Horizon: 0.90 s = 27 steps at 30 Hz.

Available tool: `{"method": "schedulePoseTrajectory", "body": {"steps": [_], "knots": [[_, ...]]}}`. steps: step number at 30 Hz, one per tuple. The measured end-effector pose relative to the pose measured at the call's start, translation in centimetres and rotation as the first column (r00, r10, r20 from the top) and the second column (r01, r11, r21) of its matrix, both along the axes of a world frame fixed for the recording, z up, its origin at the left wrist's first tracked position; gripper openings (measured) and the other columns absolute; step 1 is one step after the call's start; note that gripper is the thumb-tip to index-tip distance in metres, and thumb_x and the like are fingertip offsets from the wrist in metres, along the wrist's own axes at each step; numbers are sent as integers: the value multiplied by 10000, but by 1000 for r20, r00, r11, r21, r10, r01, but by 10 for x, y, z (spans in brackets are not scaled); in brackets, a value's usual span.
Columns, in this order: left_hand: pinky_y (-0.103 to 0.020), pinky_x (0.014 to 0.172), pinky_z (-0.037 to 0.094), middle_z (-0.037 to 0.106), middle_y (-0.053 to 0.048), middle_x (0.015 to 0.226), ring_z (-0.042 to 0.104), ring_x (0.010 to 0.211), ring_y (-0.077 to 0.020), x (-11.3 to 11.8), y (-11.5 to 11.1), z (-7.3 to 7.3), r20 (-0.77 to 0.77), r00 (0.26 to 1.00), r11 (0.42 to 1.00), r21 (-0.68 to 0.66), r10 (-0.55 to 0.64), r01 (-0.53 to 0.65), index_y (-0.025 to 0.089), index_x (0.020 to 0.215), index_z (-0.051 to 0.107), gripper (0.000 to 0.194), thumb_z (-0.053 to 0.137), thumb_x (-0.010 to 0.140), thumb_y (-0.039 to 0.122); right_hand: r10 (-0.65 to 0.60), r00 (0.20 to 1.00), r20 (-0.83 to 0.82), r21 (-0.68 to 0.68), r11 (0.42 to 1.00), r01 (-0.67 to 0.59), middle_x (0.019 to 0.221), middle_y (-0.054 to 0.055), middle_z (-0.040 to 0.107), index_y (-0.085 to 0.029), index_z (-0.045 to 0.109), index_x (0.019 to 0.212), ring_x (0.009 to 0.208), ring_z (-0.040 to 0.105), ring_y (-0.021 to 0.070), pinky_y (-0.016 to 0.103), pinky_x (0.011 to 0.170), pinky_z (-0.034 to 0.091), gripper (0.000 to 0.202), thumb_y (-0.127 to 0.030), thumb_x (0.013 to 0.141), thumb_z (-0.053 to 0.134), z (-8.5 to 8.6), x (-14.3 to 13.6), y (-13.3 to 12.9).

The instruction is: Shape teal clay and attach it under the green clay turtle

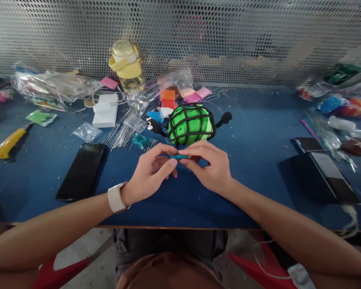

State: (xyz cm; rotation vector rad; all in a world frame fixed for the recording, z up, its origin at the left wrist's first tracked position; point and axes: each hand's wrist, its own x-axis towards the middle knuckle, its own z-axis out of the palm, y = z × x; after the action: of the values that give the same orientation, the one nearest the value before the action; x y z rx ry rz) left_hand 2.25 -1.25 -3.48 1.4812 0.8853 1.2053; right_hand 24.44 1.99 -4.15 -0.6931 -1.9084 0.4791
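Observation:
Between the fingertips of both hands is a small teal piece of modelling clay point(179, 157), partly hidden by the fingers. My left hand point(152, 170), with a pale band on its wrist, pinches the left end. The other end is pinched by my right hand point(212, 166). Just beyond the fingers stands a turtle-like clay figure point(190, 123) with a green body, a black grid over it, a black head with white eyes at left and a black knob at right. A teal clay lump in clear wrap point(142, 141) lies left of the figure.
A black phone point(82, 171) and a yellow cutter point(10, 142) lie at left. Thin wires point(122, 134), a white box point(106, 112), orange clay point(167, 96) and a yellow bottle point(126, 66) sit behind. A propped phone point(331, 172) stands at right, before a perforated metal screen point(243, 40).

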Motion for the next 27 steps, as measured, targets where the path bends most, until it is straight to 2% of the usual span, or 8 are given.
{"method": "schedulePoseTrajectory", "body": {"steps": [3, 9, 14, 17, 21, 27], "knots": [[-207, 548, 606, 737, -6, 771, 748, 634, -125, 1, 2, 2, -22, 999, 998, -43, -49, 48, 183, 1141, 747, 393, 717, 1142, 575, 41, 999, 9, -17, 999, -41, 1104, 36, 845, -314, 874, 1251, 866, 789, 174, 286, 686, 705, 164, -271, 1105, 813, 0, 0, -1], [-184, 542, 599, 724, 8, 724, 721, 595, -105, 2, 4, 2, -11, 994, 992, -64, -108, 107, 177, 1124, 756, 392, 761, 1122, 570, 70, 997, 22, -24, 997, -69, 1135, 52, 807, -281, 842, 1277, 855, 776, 157, 270, 678, 697, 216, -187, 1114, 738, 5, -1, -3], [-177, 550, 604, 764, -6, 743, 732, 598, -103, 0, 6, -2, -22, 999, 997, -64, -38, 37, 173, 1113, 782, 356, 846, 1074, 521, 89, 996, 7, -51, 995, -89, 1155, 61, 803, -265, 810, 1327, 736, 764, 141, 278, 596, 652, 277, -258, 1051, 830, 4, -1, -4], [-166, 536, 587, 744, 2, 693, 712, 570, -96, 0, 6, -3, -29, 999, 998, -52, -38, 37, 169, 1091, 785, 372, 823, 1087, 538, 53, 998, -33, -56, 997, -55, 1064, 33, 823, -253, 837, 1207, 705, 755, 122, 244, 588, 631, 202, -322, 1033, 912, 3, -2, -3], [-149, 539, 570, 732, 1, 677, 690, 559, -78, 0, 6, -2, -59, 996, 998, -31, -60, 59, 166, 1015, 784, 401, 759, 1127, 550, 24, 999, -32, -33, 999, -25, 947, 11, 814, -239, 848, 1095, 707, 740, 116, 220, 605, 622, 88, -305, 1056, 892, 4, -2, -1], [-182, 522, 574, 704, 32, 670, 704, 549, -102, 1, 5, -1, -61, 998, 997, -75, -6, 2, 180, 1055, 762, 354, 909, 1012, 499, 41, 999, -7, -22, 999, -41, 1004, 34, 824, -222, 845, 1146, 700, 728, 120, 236, 608, 617, 126, -299, 1051, 874, 8, -1, -3]]}}
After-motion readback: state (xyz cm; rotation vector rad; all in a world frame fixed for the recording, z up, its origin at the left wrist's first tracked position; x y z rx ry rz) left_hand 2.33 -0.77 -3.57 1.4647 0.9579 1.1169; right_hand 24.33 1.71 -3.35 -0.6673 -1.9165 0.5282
